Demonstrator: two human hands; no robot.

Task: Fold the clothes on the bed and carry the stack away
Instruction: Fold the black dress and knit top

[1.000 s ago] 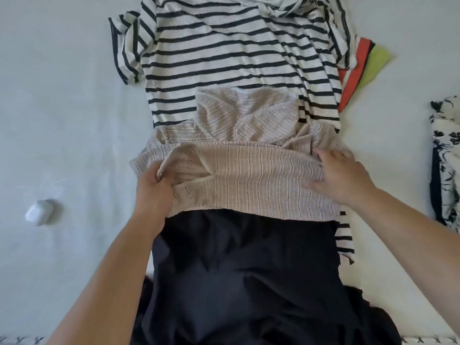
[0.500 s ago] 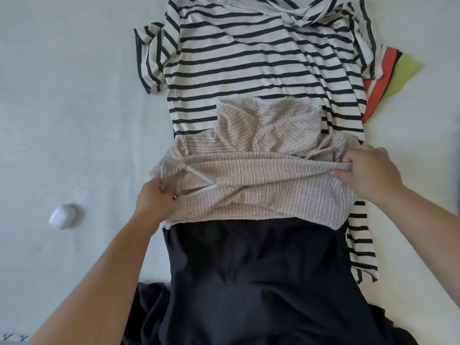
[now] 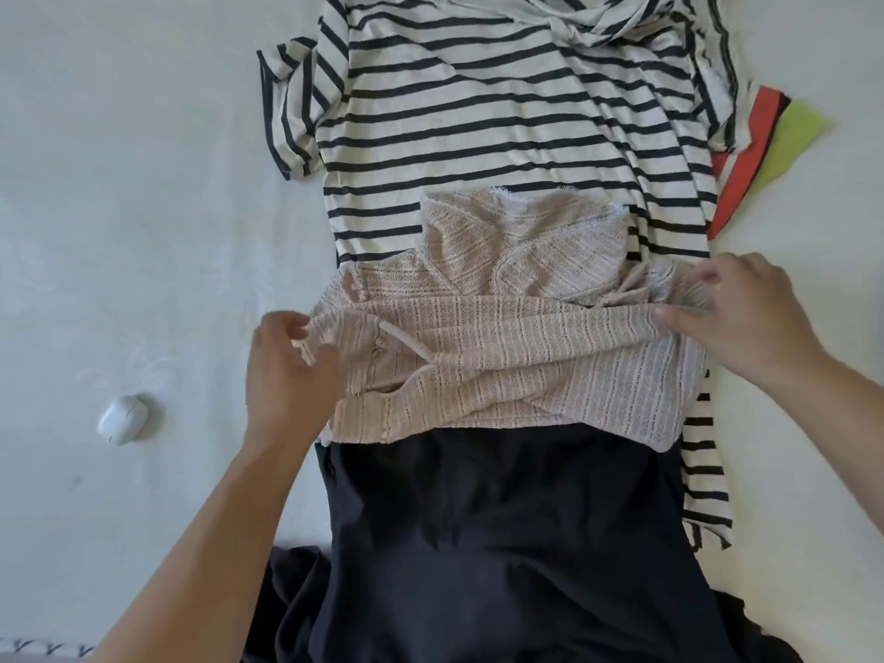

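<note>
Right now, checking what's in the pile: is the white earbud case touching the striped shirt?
Apart. The head view shows the earbud case alone on the bed sheet, bare sheet separating it from the striped shirt.

- Your lace top point(image 3: 502, 337) lies on the T-shirt point(image 3: 502, 112) spread across the bed point(image 3: 143, 184).
- Nearest you, the dress point(image 3: 502, 543) sits below the lace top.
- The small case point(image 3: 122, 419) rests left, well apart.

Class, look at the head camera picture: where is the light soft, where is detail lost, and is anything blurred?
Head view: soft, even light on the bed; faint shadow beside the white case; the dark garment loses its fold detail; the left hand is slightly motion-blurred; the striped shirt is sharp.
</note>
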